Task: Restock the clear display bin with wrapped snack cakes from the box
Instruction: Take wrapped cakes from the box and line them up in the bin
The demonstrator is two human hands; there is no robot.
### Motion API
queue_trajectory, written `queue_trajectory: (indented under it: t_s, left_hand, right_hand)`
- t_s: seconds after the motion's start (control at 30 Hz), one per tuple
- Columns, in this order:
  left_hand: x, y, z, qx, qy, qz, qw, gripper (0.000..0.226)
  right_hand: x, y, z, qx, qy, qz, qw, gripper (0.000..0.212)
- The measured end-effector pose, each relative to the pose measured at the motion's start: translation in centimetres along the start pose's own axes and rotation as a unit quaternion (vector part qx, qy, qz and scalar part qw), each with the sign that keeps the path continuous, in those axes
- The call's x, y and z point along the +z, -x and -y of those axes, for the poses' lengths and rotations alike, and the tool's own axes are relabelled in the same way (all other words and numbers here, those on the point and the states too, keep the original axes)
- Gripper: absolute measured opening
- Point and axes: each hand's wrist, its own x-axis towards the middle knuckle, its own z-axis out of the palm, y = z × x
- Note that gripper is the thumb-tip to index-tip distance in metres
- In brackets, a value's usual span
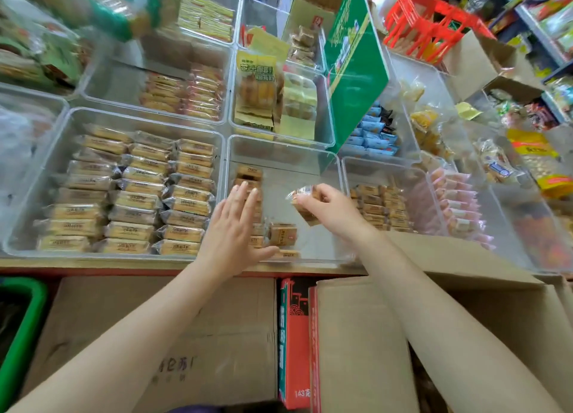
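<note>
A clear display bin sits at the counter's front, middle. A column of small brown wrapped snack cakes lines its left side, and one cake lies near the front. My left hand reaches into the bin with straight fingers laid against that column. My right hand hovers over the bin's right half and grips a bundle of wrapped cakes. The cardboard box stands open below the counter, under my right forearm; its contents are hidden.
A wide bin of long wrapped cakes sits to the left, and another bin of small cakes and pink packs to the right. More clear bins fill the back. A green carton leans behind. Closed cartons stand below.
</note>
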Motion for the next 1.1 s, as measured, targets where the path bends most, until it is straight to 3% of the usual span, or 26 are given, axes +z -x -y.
queue_trajectory:
  t_s: [0.13, 0.37, 0.57, 0.87, 1.1]
  left_hand:
    - [2.5, 1.1, 2.4, -0.020, -0.080, 0.075, 0.994, 0.111]
    - [2.9, 0.8, 2.8, -0.011, -0.088, 0.084, 0.993, 0.108]
    - [2.7, 0.6, 2.7, -0.016, -0.091, 0.089, 0.992, 0.111]
    - [2.7, 0.6, 2.6, -0.017, -0.103, 0.098, 0.990, 0.108]
    - [2.8, 0.6, 2.6, -0.016, -0.118, 0.094, 0.988, 0.105]
  right_hand:
    - [3.6, -6.3, -2.4, 0.027, 0.103, -0.033, 0.994, 0.021]
    - [8.4, -13.2, -5.6, 0.039, 0.175, -0.065, 0.982, 0.032]
    - [9.6, -14.5, -6.3, 0.056, 0.197, 0.014, 0.979, 0.050]
    - [7.7, -13.2, -5.1, 0.133, 0.238, 0.247, 0.930, 0.062]
    - [10.3, -12.2, -6.1, 0.099, 0.265, 0.240, 0.929, 0.052]
